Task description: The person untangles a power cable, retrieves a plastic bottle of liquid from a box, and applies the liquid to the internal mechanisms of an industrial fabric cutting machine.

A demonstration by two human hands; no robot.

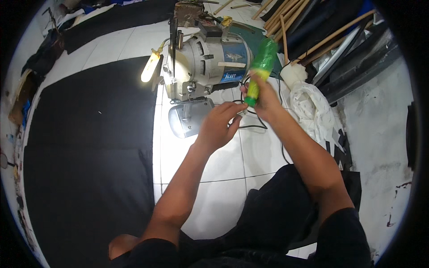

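A green plastic bottle (263,60) with a yellow-green band is in my right hand (267,99), tilted with its green cap end down toward me. My left hand (220,125) reaches to that cap; its fingertips are at or touching it, the thumb apart below. Just beyond my hands stands a silver electric cloth-cutting machine (201,62) with a blue label on its motor housing. Its grey metal base plate (181,118) lies on the floor, and a lit yellowish handle (151,66) sticks out at its left.
Black cloth (89,156) covers the floor at left. A dark cable (257,127) loops over white tiles (219,156) beside my hands. White plastic bags (310,105) lie at right, near several wooden sticks (286,20) and dark rolls. A grey wall (380,147) bounds the right side.
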